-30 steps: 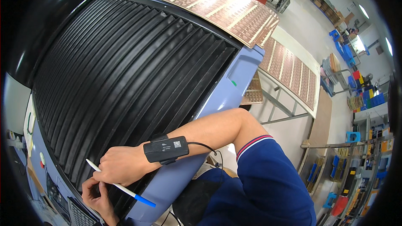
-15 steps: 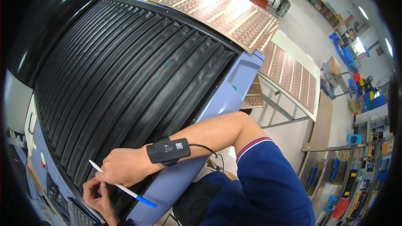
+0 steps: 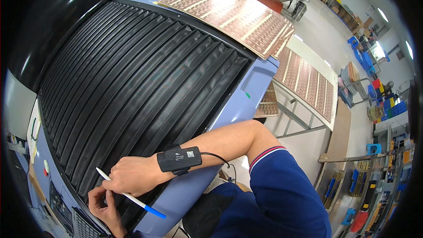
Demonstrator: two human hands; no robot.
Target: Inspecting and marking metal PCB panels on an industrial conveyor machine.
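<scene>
Black ribbed roller cover [image 3: 132,83] of a blue-framed machine [image 3: 260,83] lies fully drawn. At its lower edge, right hand [image 3: 130,176] grips a white pen with blue cap [image 3: 132,198]; left hand [image 3: 103,205], loosely curled, touches the cover. Copper-brown circuit panels [image 3: 233,13] lie stacked beyond, untouched.

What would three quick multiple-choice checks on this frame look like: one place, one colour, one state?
1. Where do the brown copper-patterned panels lie?
A. on the floor
B. on the machine's top, beyond the black ribbed roller cover
C. in the left hand

2. What colour is the cap end of the thin white pen?
A. blue
B. red
C. green

3. How is the pen held?
A. lying loose
B. clipped to the black wrist device
C. gripped in the right hand

B: the panels rest past the cover. A: the tip is blue. C: the fingers close around it, the left hand beneath.
</scene>
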